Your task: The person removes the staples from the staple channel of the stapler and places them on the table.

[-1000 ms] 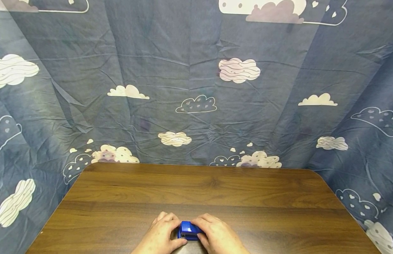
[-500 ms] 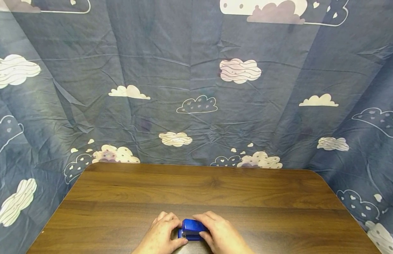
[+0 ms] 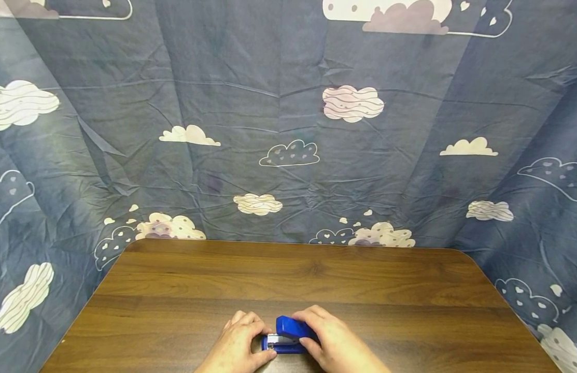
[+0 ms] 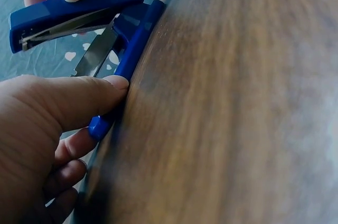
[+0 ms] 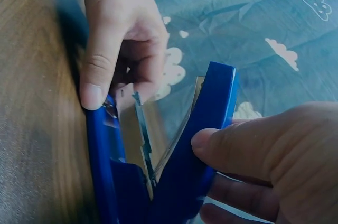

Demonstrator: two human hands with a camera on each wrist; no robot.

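A blue stapler sits on the wooden table near its front edge, its top cover swung up from the base. Between cover and base the metal staple tray lies bare, and a thin spring rod shows under the cover. My left hand pinches the front end of the base, thumb on the near side and fingers on the far side. With thumb and fingers, my right hand grips the raised cover from the right. The hinge end is partly hidden behind the right hand in the head view.
The brown wooden table stretches away behind the hands. A dark blue curtain printed with clouds hangs behind the table and along both sides.
The stapler's cover has swung up and to the right with my right hand, uncovering the metal tray. My left hand has stayed on the base.
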